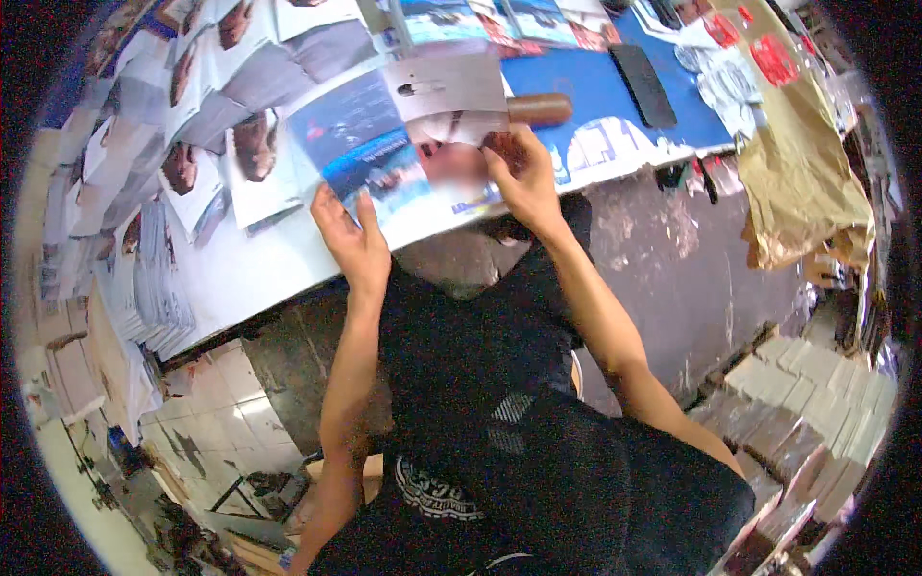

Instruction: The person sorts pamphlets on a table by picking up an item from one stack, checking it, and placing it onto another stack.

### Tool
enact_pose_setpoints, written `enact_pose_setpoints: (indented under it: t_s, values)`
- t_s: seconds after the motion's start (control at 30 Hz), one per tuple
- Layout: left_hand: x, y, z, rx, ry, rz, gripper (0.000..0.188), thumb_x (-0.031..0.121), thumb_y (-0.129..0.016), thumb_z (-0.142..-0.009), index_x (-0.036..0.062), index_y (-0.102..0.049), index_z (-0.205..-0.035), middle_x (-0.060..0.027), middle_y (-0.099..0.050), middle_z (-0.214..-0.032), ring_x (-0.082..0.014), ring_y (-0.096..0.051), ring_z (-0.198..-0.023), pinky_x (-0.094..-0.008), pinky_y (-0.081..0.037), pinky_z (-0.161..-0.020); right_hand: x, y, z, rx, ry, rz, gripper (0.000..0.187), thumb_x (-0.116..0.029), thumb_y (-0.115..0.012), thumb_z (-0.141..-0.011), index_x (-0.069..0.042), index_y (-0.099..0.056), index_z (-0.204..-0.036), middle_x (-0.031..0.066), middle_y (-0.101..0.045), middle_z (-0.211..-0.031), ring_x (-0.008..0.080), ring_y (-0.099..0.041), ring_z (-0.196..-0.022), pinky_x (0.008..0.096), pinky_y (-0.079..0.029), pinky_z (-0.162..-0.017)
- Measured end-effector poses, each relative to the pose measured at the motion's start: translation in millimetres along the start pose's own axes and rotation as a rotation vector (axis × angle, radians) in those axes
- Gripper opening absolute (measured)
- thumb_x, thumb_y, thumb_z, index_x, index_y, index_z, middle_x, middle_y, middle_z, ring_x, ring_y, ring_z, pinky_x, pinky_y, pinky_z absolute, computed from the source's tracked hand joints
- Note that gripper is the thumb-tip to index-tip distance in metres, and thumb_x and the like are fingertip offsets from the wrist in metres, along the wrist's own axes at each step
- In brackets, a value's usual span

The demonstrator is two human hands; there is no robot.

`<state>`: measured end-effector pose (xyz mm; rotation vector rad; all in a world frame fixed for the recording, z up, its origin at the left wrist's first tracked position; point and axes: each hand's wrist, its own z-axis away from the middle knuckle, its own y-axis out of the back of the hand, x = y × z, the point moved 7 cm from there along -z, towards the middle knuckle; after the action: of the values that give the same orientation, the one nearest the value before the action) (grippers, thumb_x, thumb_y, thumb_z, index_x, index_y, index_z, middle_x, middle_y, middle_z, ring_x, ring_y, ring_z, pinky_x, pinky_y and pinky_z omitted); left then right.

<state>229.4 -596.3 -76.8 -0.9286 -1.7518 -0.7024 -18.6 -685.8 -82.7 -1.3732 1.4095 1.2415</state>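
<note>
A printed booklet (375, 178) with a blue outer side and a paler, pinkish half lies spread at the table's near edge, partly blurred by motion. My left hand (353, 240) grips its lower left edge, thumb on top and fingers at the side. At the opposite edge, my right hand (526, 178) is closed with fingertips pinched on the pinkish page. Just beyond my right hand lies a brown, smooth, rod-like piece (540, 108). A pale grey sheet with a dark slot-like mark (451, 86) sits above the booklet.
Several stacks of booklets with a brown picture (254, 149) fill the table's left side. More blue-covered booklets (442, 24) lie at the back. To the right are a black phone (642, 86), crumpled clear plastic (725, 86) and brown paper (802, 192). Paper piles (816, 394) stand lower right.
</note>
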Motion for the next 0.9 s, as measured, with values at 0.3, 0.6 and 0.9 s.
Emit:
enact_pose_setpoints:
  t_s: [0.3,0.6,0.9]
  values:
    - [5.5,31.4,14.4,-0.163,0.423,-0.418,0.042,0.002,-0.071,-0.089,-0.0038,-0.061,-0.13,-0.0136,-0.071,-0.113,-0.0151,-0.068,-0.084,-0.0298,-0.057,-0.077,-23.0,-35.8,1.0,-0.318,-0.529,-0.693,0.064,-0.053,-0.043,-0.105,0.003,-0.058,-0.133,0.0121,-0.066,-0.108,0.0196,-0.065,-0.087,0.0305,-0.054,-0.073]
    - [-8.1,23.7,5.2,-0.072,0.55,-0.029,0.055,0.001,-0.064,-0.093,-0.0084,-0.044,-0.144,-0.021,-0.064,-0.129,-0.0227,-0.067,-0.108,-0.0342,-0.057,-0.091,-43.1,-84.5,-8.9,-0.402,0.265,0.422,0.055,-0.026,-0.066,-0.094,-0.004,-0.052,-0.143,0.0327,-0.048,-0.142,0.0467,-0.046,-0.134,0.0474,-0.038,-0.111]
    - [-2.8,20.6,13.9,-0.075,0.615,0.004,0.049,0.002,-0.063,-0.096,-0.0072,-0.047,-0.141,-0.0204,-0.062,-0.133,-0.0239,-0.06,-0.123,-0.0342,-0.047,-0.106,-38.5,-111.6,10.9,-0.434,0.387,0.852,0.063,-0.036,-0.06,-0.098,-0.014,-0.039,-0.153,0.0294,-0.034,-0.155,0.0448,-0.037,-0.142,0.0552,-0.032,-0.115]
